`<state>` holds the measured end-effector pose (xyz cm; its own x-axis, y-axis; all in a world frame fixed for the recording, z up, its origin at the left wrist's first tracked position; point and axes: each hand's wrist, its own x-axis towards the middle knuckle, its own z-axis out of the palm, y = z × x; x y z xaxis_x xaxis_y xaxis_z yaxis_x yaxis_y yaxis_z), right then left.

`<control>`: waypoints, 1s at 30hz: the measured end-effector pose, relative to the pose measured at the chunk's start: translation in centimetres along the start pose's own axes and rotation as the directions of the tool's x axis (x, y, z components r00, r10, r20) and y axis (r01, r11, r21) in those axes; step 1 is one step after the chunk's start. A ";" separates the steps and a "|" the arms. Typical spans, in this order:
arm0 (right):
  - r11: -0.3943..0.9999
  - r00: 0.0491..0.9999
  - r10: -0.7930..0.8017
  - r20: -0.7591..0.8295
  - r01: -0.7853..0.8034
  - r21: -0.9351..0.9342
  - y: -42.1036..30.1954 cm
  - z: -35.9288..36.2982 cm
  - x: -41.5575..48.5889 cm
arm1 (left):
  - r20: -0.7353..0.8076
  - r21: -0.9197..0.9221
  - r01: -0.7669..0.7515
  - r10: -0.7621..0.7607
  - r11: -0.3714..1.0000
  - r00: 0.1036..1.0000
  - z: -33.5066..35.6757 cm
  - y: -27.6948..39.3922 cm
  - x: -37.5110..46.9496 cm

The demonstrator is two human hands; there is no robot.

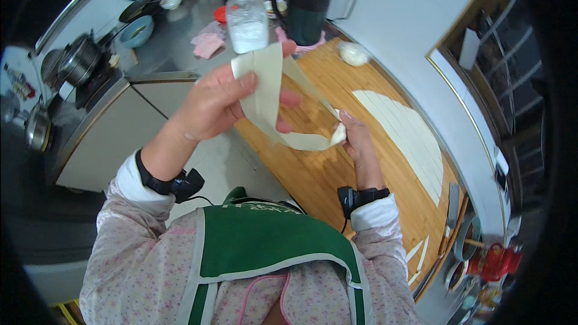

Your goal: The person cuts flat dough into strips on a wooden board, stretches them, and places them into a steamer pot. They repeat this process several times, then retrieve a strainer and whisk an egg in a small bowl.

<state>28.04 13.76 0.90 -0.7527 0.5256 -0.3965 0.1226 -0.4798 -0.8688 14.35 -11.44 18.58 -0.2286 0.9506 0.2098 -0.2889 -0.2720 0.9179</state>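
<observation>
A long, wide strip of pale dough [266, 85] hangs in a loop between my hands, above the near left part of a wooden board. My left hand [216, 99] holds one part of it, with the thumb on the front and fingers showing behind. Bunched dough is pinched in my right hand [356, 133], over the board. To the right, a half-round dough sheet [402, 135], cut into parallel strips, lies on the wooden board [316, 176]. Narrow dough scraps [423, 253] rest near the board's lower right edge.
A glass jar of white powder [247, 27] and a black kettle [307, 9] stand beyond the board. A bagged white lump [354, 53] sits at its far edge. A knife [452, 205] and a wooden rod [451, 246] lie at right. Pink cloths [208, 44] lie on the steel counter.
</observation>
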 end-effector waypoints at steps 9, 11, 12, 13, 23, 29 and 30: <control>0.977 0.935 -0.167 0.313 0.201 -0.077 -0.3 16.6 5.7 | -0.270 0.140 -0.067 0.103 0.988 0.957 -9.4 6.7 -8.4; 0.973 0.889 -0.204 0.409 0.232 -0.018 -0.9 22.5 5.7 | -0.326 0.137 -0.015 0.060 0.990 0.943 -12.6 7.4 -11.8; 0.954 0.882 -0.225 0.414 0.286 -0.092 -1.1 25.8 5.6 | -0.366 0.146 0.001 0.053 0.989 0.929 -14.2 7.5 -13.4; 0.928 0.857 -0.233 0.460 0.337 -0.159 -1.3 29.2 5.3 | -0.410 0.153 0.018 0.047 0.988 0.911 -15.8 7.7 -14.8; 0.740 0.606 -0.102 0.789 0.577 -0.347 1.8 57.6 2.6 | -0.694 0.120 0.020 0.070 0.993 0.716 -29.9 12.5 -26.6; 0.665 0.398 -0.031 0.917 0.693 -0.278 3.5 68.4 4.7 | -0.778 0.184 -0.065 0.186 0.981 0.601 -37.0 15.3 -31.3; 0.670 0.390 -0.013 0.921 0.687 -0.282 3.8 70.4 5.3 | -0.791 0.205 -0.030 0.183 0.978 0.583 -38.3 16.0 -32.2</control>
<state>-20.98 -34.76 16.37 -0.8907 -0.4356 0.1298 -0.2528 0.2374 -0.9380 -18.54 -52.09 13.66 -0.9219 0.3866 0.0240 -0.0857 -0.2640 0.9607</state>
